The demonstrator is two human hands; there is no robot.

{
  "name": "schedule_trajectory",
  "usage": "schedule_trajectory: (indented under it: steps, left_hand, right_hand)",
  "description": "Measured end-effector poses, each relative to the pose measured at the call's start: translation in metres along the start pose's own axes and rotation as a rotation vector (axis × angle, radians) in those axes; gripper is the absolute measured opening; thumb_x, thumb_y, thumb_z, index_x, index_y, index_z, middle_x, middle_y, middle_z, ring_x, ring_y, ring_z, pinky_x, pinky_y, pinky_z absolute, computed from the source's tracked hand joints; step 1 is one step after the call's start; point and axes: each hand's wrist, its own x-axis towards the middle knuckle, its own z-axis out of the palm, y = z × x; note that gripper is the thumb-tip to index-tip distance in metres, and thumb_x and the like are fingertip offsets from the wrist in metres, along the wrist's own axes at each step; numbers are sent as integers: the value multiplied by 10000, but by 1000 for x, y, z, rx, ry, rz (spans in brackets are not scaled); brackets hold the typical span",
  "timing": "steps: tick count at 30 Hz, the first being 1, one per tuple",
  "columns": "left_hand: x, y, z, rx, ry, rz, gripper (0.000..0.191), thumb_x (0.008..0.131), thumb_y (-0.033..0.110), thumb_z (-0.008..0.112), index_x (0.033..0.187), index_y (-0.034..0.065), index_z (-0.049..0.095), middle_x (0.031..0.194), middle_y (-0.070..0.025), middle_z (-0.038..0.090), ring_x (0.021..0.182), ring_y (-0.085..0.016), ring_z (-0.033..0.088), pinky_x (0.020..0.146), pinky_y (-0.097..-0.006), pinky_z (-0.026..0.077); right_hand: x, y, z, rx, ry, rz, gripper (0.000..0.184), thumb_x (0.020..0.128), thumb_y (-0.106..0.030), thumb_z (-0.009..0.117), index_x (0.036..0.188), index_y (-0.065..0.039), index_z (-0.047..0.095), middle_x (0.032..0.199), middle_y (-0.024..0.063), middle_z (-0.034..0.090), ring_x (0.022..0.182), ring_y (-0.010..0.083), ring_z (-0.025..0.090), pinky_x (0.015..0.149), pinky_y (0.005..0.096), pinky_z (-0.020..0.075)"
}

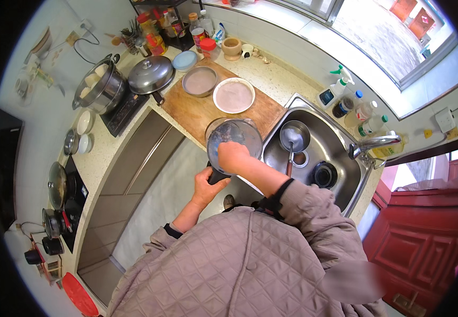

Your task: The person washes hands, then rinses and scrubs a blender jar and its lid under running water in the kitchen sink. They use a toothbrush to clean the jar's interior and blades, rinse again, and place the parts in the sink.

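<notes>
My left hand (206, 187) is closed round the black handle of a clear pitcher (254, 136), which looks like a blender jug and is held over the front edge of a wooden cutting board (181, 113). Reaching into the jug's mouth is my right hand (233, 157), its fingers curled; whether it holds anything is hidden. On the board behind the jug are a white round dish (235, 95) and a metal round dish (200, 81), both filled with a pale pinkish-brown mixture.
Right of the board, a steel sink (270, 158) holds a ladle (294, 136) and a black round part (324, 174). To the left are a lidded pan (150, 73) and a steamer pot (104, 89) with pale pieces. Bottles (344, 105) line the sink's back, near the faucet (375, 142).
</notes>
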Motion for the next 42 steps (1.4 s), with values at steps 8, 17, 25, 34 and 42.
schedule_trajectory:
  steps: [8, 17, 25, 34, 42]
  left_hand:
    - [-7, -8, 0, 2, 15, 8, 367, 685, 266, 816, 749, -3, 575, 683, -27, 527, 626, -105, 450, 552, -287, 395]
    - [-7, -4, -2, -2, 20, -4, 337, 709, 260, 793, 828, -8, 626, 735, -33, 581, 666, -101, 496, 593, -279, 427]
    - [-9, -1, 2, 49, 26, 46, 360, 686, 267, 813, 805, -7, 613, 714, -66, 574, 642, -130, 495, 582, -305, 432]
    - [-11, 1, 3, 89, -12, 49, 366, 675, 268, 816, 852, 2, 638, 752, -102, 606, 692, -186, 570, 637, -318, 464]
    - [-4, -2, 8, 183, 34, 68, 404, 646, 312, 823, 767, -5, 603, 701, -126, 574, 629, -212, 553, 582, -344, 448]
  right_hand:
    - [-11, 14, -3, -155, -20, -50, 209, 834, -140, 553, 944, -68, 715, 974, 179, 691, 920, 342, 673, 801, 411, 536]
    - [-68, 7, -15, 250, 60, -40, 201, 819, -133, 593, 927, 1, 696, 982, 187, 689, 956, 363, 659, 786, 421, 534]
    - [-7, 6, 12, -120, 26, -4, 195, 842, -151, 565, 931, -71, 719, 924, 184, 692, 908, 359, 665, 778, 444, 530]
    - [-58, 22, -1, -15, -33, 1, 182, 796, -110, 608, 929, -42, 711, 960, 171, 695, 930, 333, 672, 774, 402, 542]
    - [-81, -2, -5, 90, 169, -77, 121, 756, -85, 606, 832, -40, 688, 819, 191, 684, 816, 344, 681, 713, 429, 539]
